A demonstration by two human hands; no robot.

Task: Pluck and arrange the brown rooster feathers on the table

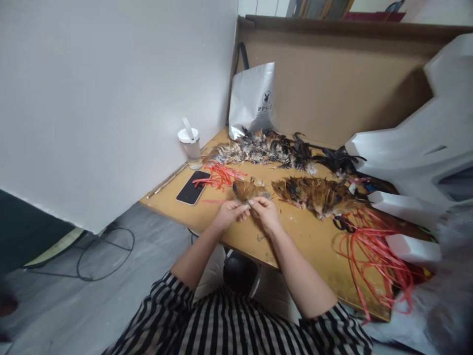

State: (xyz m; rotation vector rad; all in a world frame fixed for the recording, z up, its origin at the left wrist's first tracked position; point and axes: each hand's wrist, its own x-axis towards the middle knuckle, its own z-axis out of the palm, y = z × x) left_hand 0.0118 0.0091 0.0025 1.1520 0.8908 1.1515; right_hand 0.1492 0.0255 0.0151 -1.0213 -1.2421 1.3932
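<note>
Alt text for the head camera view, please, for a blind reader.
A person's left hand and right hand pinch the near end of a brown feather bunch over a yellowish table. Around them lie more feathers, red strips, a phone and scissors; a lidded cup and silver bag stand farther back.

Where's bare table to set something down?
Biggest: table between right forearm, brown feathers and right-end red strands. Smaller: front edge between phone and left hand. Crowded: along the back, with dark feathers in front of the bag, and the right end under red strands.
</note>
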